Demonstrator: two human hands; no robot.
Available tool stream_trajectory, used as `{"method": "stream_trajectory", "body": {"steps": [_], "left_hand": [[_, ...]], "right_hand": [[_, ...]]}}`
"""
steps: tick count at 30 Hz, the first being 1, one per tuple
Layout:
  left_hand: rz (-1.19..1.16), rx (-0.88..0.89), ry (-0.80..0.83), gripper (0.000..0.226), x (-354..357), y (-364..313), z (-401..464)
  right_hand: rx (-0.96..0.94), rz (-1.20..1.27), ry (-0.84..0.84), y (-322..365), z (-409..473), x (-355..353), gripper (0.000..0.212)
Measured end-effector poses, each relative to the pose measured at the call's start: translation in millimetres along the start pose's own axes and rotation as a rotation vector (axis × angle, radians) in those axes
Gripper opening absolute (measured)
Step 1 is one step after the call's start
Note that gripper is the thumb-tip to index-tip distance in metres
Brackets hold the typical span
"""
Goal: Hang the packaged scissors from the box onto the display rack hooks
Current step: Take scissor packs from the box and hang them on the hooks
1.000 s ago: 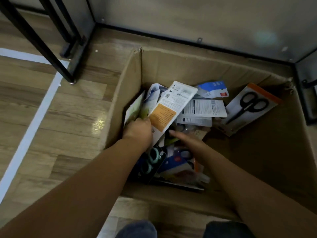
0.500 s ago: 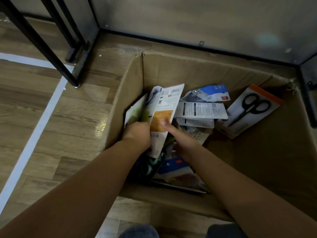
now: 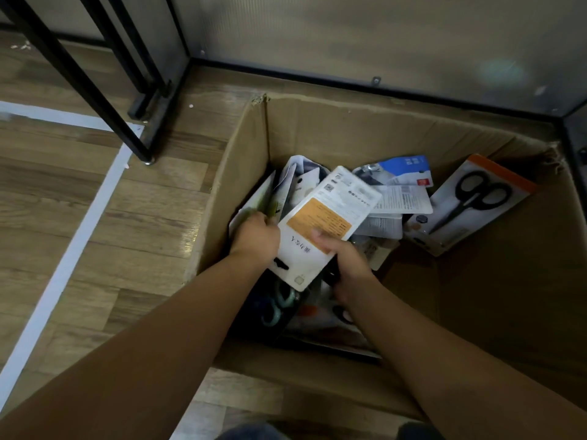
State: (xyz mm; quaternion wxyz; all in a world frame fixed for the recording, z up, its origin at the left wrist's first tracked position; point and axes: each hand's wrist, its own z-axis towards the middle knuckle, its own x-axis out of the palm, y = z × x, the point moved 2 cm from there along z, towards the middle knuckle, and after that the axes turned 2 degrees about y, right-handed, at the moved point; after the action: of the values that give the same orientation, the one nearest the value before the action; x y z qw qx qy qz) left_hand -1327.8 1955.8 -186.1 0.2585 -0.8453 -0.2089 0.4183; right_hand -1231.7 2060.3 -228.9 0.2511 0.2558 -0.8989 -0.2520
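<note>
An open cardboard box [image 3: 244, 160] stands on the floor with several scissor packages piled at its left side. My left hand [image 3: 254, 235] grips a bunch of packages [image 3: 287, 188] held upright against the left wall. My right hand [image 3: 343, 262] pinches a white package with an orange panel [image 3: 330, 217], back side up, thumb on its face. A black pair of scissors in an orange-edged package [image 3: 470, 204] leans against the right side. More packages, one with teal handles [image 3: 279, 308], lie under my arms.
Black metal legs of the rack [image 3: 104, 100] stand at the upper left on the wood floor, next to a white floor line [image 3: 79, 236]. A grey panel with a black frame [image 3: 349, 39] runs behind the box. The box's right half shows bare cardboard.
My right hand came up from the pile and took hold of the white and orange package, tilting it toward the right. My left hand stayed on its bunch.
</note>
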Motion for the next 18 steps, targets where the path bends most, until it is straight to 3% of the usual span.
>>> {"method": "stream_trajectory", "body": {"steps": [3, 9, 11, 15, 18], "left_hand": [[-0.078, -0.01, 0.024, 0.042, 3, 1, 0], [-0.105, -0.152, 0.089, 0.035, 8, 0, 13], [-0.137, -0.184, 0.093, 0.033, 7, 1, 13], [-0.34, -0.233, 0.168, 0.056, 9, 6, 16], [-0.424, -0.193, 0.132, 0.055, 11, 4, 13]], "right_hand": [[0.014, 0.031, 0.165, 4, -1, 8, 0.01], [0.073, 0.067, 0.312, 2, 2, 14, 0.015], [0.086, 0.042, 0.297, 2, 5, 10, 0.013], [0.108, -0.024, 0.174, 1, 10, -1, 0.008], [0.095, -0.048, 0.096, 3, 9, -12, 0.008]]}}
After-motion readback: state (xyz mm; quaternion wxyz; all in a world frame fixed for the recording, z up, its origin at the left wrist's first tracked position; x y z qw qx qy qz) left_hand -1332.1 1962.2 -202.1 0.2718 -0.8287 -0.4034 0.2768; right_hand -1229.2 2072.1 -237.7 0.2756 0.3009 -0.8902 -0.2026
